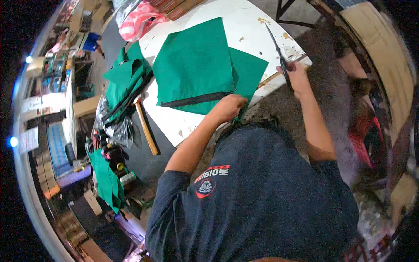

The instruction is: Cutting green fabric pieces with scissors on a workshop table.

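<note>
Two green fabric pieces lie overlapped on the white tabletop, the upper one [194, 61] with a black strip [194, 99] along its near edge. The under piece [249, 72] sticks out to the right. My left hand [229, 108] is closed at the near edge of the fabric, its fingers curled round the cloth by the table's edge. Off to the right, my right hand [299, 79] grips the handles of dark, long-bladed scissors [277, 46]. The blades point away over the table's right edge, apart from the fabric. My fingers partly hide the handles.
More green fabric [126, 81] is heaped on the left, beside a clear plastic bag [122, 133]. A wooden-handled hammer [146, 129] lies on the dark surface near thread spools [128, 177]. A red-and-white plastic bag [140, 22] and brown boxes [176, 8] stand at the far side.
</note>
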Action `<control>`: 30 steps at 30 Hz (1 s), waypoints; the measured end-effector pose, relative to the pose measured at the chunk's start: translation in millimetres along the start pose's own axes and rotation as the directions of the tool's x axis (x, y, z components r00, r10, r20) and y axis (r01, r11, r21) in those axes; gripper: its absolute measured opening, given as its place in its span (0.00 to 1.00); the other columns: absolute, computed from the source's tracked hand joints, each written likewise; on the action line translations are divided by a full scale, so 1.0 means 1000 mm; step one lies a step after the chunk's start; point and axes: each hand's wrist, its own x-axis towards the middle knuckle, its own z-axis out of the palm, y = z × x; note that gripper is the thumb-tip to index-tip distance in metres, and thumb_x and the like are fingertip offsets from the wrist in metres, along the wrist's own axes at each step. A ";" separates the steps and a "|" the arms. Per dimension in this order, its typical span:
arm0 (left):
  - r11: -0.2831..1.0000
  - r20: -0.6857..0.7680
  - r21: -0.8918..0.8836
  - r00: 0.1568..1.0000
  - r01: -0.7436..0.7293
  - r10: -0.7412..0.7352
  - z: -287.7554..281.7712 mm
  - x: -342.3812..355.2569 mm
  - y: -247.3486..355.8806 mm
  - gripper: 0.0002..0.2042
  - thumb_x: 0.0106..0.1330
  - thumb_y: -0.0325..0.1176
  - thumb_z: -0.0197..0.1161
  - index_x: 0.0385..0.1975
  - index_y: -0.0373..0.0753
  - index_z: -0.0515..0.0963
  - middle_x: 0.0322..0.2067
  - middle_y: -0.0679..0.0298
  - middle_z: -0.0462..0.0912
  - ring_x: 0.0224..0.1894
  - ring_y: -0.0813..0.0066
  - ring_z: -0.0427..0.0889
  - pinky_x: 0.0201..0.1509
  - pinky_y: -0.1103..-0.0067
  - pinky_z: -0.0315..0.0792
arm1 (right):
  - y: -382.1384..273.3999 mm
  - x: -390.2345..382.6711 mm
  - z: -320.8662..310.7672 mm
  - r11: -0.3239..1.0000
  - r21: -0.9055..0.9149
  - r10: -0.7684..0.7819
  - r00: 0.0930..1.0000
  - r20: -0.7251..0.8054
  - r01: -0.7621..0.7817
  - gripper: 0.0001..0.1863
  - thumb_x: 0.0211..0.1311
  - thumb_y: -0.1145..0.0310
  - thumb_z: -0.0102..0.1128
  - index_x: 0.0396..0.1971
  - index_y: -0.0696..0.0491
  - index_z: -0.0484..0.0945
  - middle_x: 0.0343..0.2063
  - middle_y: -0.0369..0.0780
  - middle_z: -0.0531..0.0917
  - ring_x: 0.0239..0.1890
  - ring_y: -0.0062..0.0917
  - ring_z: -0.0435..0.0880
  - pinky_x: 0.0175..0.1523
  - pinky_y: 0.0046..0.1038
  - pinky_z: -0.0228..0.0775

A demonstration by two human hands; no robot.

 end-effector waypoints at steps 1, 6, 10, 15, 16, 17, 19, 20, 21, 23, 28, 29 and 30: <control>0.996 -0.198 -0.091 0.980 0.007 -0.025 0.005 -0.004 -0.013 0.12 0.56 0.26 0.55 0.40 0.34 0.76 0.36 0.51 0.79 0.40 0.51 0.78 0.46 0.65 0.71 | -0.021 -0.026 0.003 0.790 0.554 0.114 0.950 0.291 -0.264 0.23 0.54 0.58 0.63 0.44 0.59 0.72 0.28 0.38 0.78 0.25 0.22 0.76 0.31 0.24 0.71; 0.787 -0.182 -0.586 0.915 0.193 -0.360 -0.010 0.010 -0.042 0.14 0.52 0.24 0.60 0.40 0.30 0.73 0.35 0.47 0.78 0.40 0.51 0.78 0.44 0.68 0.72 | -0.087 -0.091 0.075 0.390 0.699 0.271 0.800 0.535 -0.599 0.27 0.57 0.48 0.57 0.44 0.56 0.71 0.26 0.38 0.77 0.19 0.19 0.73 0.25 0.22 0.68; 0.995 -0.438 -0.053 0.893 0.090 -0.104 -0.011 0.008 -0.058 0.16 0.48 0.30 0.66 0.37 0.35 0.72 0.34 0.52 0.74 0.38 0.51 0.76 0.41 0.64 0.71 | -0.064 -0.086 0.146 0.842 0.507 0.179 0.982 0.065 -0.186 0.31 0.56 0.44 0.58 0.47 0.56 0.69 0.28 0.43 0.80 0.22 0.24 0.78 0.24 0.25 0.68; 0.987 -0.402 0.148 0.915 0.064 0.001 -0.019 0.000 -0.071 0.16 0.46 0.32 0.68 0.36 0.39 0.75 0.37 0.58 0.73 0.41 0.55 0.73 0.40 0.64 0.69 | -0.114 -0.080 0.142 0.954 0.005 0.299 0.953 0.055 -0.300 0.41 0.49 0.39 0.61 0.47 0.64 0.67 0.36 0.53 0.79 0.39 0.44 0.80 0.44 0.34 0.70; 0.989 -0.406 0.138 0.914 0.056 0.004 -0.019 0.000 -0.073 0.16 0.46 0.32 0.68 0.36 0.39 0.75 0.37 0.58 0.73 0.41 0.55 0.73 0.40 0.64 0.69 | -0.113 -0.077 0.145 0.952 -0.062 0.304 0.952 0.044 -0.301 0.41 0.49 0.39 0.61 0.47 0.64 0.67 0.35 0.51 0.80 0.38 0.42 0.80 0.43 0.34 0.70; 0.990 -0.409 0.134 0.913 0.045 0.013 -0.020 0.001 -0.075 0.16 0.46 0.33 0.68 0.36 0.39 0.75 0.37 0.59 0.73 0.42 0.57 0.72 0.41 0.65 0.68 | -0.112 -0.075 0.146 0.951 -0.073 0.303 0.952 0.039 -0.299 0.41 0.49 0.39 0.61 0.47 0.64 0.67 0.35 0.51 0.80 0.38 0.42 0.80 0.43 0.34 0.70; 0.993 -0.420 0.118 0.907 0.029 0.023 -0.018 0.001 -0.081 0.17 0.45 0.33 0.69 0.36 0.40 0.76 0.37 0.60 0.73 0.43 0.59 0.71 0.42 0.65 0.67 | -0.112 -0.073 0.147 0.899 0.135 0.405 0.909 0.098 -0.416 0.40 0.47 0.41 0.64 0.43 0.66 0.68 0.31 0.54 0.80 0.37 0.43 0.80 0.43 0.37 0.70; 0.997 -0.435 0.078 0.900 0.012 0.023 -0.017 0.001 -0.084 0.17 0.45 0.33 0.69 0.36 0.40 0.76 0.37 0.60 0.73 0.44 0.59 0.70 0.43 0.65 0.66 | -0.109 -0.075 0.149 0.904 0.122 0.402 0.911 0.092 -0.411 0.40 0.47 0.41 0.64 0.43 0.66 0.68 0.31 0.54 0.80 0.37 0.43 0.80 0.43 0.37 0.70; 0.999 -0.451 0.039 0.892 -0.005 0.022 -0.015 0.001 -0.086 0.17 0.44 0.34 0.69 0.36 0.40 0.76 0.37 0.60 0.73 0.44 0.59 0.70 0.44 0.65 0.64 | -0.103 -0.077 0.153 0.894 0.170 0.407 0.909 0.085 -0.416 0.41 0.45 0.42 0.67 0.46 0.64 0.67 0.32 0.50 0.80 0.38 0.40 0.80 0.42 0.35 0.70; 0.999 -0.457 0.031 0.889 -0.021 0.033 -0.012 -0.001 -0.093 0.17 0.44 0.34 0.69 0.36 0.40 0.76 0.37 0.61 0.73 0.44 0.59 0.70 0.44 0.65 0.64 | -0.117 -0.078 0.154 0.882 0.215 0.408 0.908 0.094 -0.418 0.43 0.42 0.43 0.69 0.49 0.63 0.66 0.34 0.47 0.80 0.39 0.36 0.80 0.41 0.33 0.70; 0.997 -0.480 0.063 0.874 -0.052 0.076 -0.012 -0.010 -0.087 0.16 0.45 0.32 0.67 0.36 0.40 0.75 0.37 0.61 0.72 0.44 0.59 0.70 0.43 0.66 0.63 | -0.126 -0.094 0.158 0.977 -0.095 0.181 0.978 -0.106 -0.191 0.31 0.46 0.70 0.67 0.49 0.59 0.61 0.34 0.49 0.81 0.39 0.45 0.79 0.43 0.40 0.69; 0.996 -0.526 0.079 0.846 -0.049 0.084 -0.010 -0.014 -0.085 0.16 0.45 0.31 0.66 0.36 0.39 0.75 0.36 0.60 0.72 0.43 0.59 0.70 0.42 0.66 0.63 | -0.130 -0.096 0.157 0.975 -0.117 0.183 0.980 -0.076 -0.191 0.29 0.47 0.76 0.62 0.49 0.58 0.59 0.34 0.49 0.81 0.39 0.46 0.79 0.42 0.42 0.69; 0.994 -0.571 0.096 0.816 -0.044 0.092 -0.008 -0.017 -0.084 0.15 0.45 0.30 0.65 0.35 0.39 0.74 0.36 0.60 0.72 0.42 0.59 0.70 0.42 0.67 0.63 | -0.130 -0.095 0.159 0.976 -0.119 0.174 0.982 -0.070 -0.181 0.29 0.47 0.76 0.62 0.49 0.58 0.59 0.34 0.49 0.81 0.39 0.46 0.79 0.42 0.42 0.69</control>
